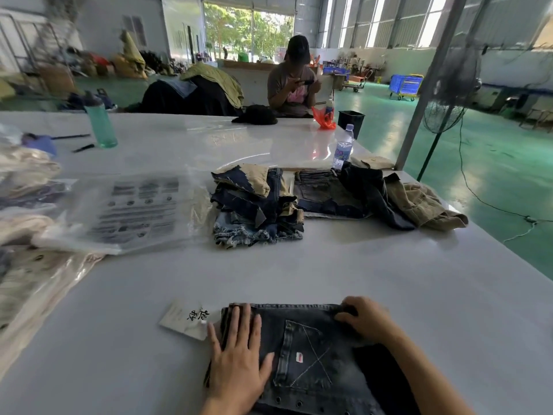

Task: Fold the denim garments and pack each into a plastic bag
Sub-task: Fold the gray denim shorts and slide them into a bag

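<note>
A: Denim, dark grey: the folded jeans (311, 351) lie on the white counter (374, 265) at the near edge, back pocket up.

B: And the hands?

A: The left hand (239, 357) lies flat on the left part of the jeans, fingers (242, 322) straight and spread, pressing down. The right hand (366, 320) is at the top right corner, its fingers curled over the waistband edge and gripping it.

B: What is that white thing just beside the left hand?

A: A tag (187, 320) with black characters, touching the left side of the jeans.

B: Further back?

A: A stack (257, 205) of folded denim in the middle of the counter, with more garments (374, 196) loose to its right. Left of the stack lie clear bags (131, 211) with dark print, and packed bags (27, 280) at the far left edge.

B: Anything else?

A: A green bottle (100, 121), a water bottle (343, 148) and a person (291, 82) seated at the far side.
</note>
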{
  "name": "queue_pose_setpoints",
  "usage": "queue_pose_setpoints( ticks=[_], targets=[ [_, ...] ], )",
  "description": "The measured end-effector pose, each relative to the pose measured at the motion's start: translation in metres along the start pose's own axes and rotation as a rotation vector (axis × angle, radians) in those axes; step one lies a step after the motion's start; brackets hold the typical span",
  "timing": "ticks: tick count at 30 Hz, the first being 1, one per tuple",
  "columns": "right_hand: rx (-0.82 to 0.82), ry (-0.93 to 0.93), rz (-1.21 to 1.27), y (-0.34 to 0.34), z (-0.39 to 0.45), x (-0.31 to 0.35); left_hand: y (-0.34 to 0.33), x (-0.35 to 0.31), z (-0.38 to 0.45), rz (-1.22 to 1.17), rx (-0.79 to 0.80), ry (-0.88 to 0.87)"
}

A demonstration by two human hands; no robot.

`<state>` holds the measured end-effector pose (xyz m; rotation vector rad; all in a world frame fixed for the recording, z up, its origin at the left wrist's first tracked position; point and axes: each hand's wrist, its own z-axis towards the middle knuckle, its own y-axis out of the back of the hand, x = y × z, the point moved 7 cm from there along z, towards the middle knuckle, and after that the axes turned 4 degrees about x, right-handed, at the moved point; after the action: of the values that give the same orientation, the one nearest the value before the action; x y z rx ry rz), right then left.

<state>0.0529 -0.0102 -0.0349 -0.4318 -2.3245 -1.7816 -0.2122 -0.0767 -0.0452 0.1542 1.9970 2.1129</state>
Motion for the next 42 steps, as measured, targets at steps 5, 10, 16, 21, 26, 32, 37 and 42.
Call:
queue_pose_setpoints(
  ticks=[5, 10, 16, 21, 26, 32, 37, 42],
  targets=[
    [-0.002, -0.127, -0.104, 0.004, -0.017, -0.015, -0.009, -0.004, 0.01, 0.035, 0.107, -0.109],
    [-0.185, 0.04, -0.231, 0.011, 0.006, 0.062, -0.025, -0.013, 0.037, -0.076, 0.318, -0.187],
    [-0.013, 0.257, -0.267, -0.057, 0.027, 0.106, 0.047, 0.046, 0.074, -0.449, -0.286, -0.202],
    [-0.153, 0.048, -0.242, -0.032, 0.046, 0.041, 0.045, 0.169, 0.142, -0.252, -0.275, 0.21],
    [-0.239, -0.038, -0.145, -0.022, 0.048, 0.027, 0.021, 0.258, 0.207, 0.08, -0.027, 0.432],
    [-0.431, 0.056, -0.013, -0.01, 0.044, 0.041, 0.003, 0.302, 0.236, 0.244, 0.18, 0.506],
    [-0.593, 0.071, 0.019, -0.001, 0.039, 0.048, 0.028, 0.325, 0.228, -0.061, 0.018, 0.659],
    [-0.642, 0.081, 0.073, 0.002, 0.037, 0.05, 0.081, 0.281, 0.21, -0.11, -0.102, 0.539]
  ],
)
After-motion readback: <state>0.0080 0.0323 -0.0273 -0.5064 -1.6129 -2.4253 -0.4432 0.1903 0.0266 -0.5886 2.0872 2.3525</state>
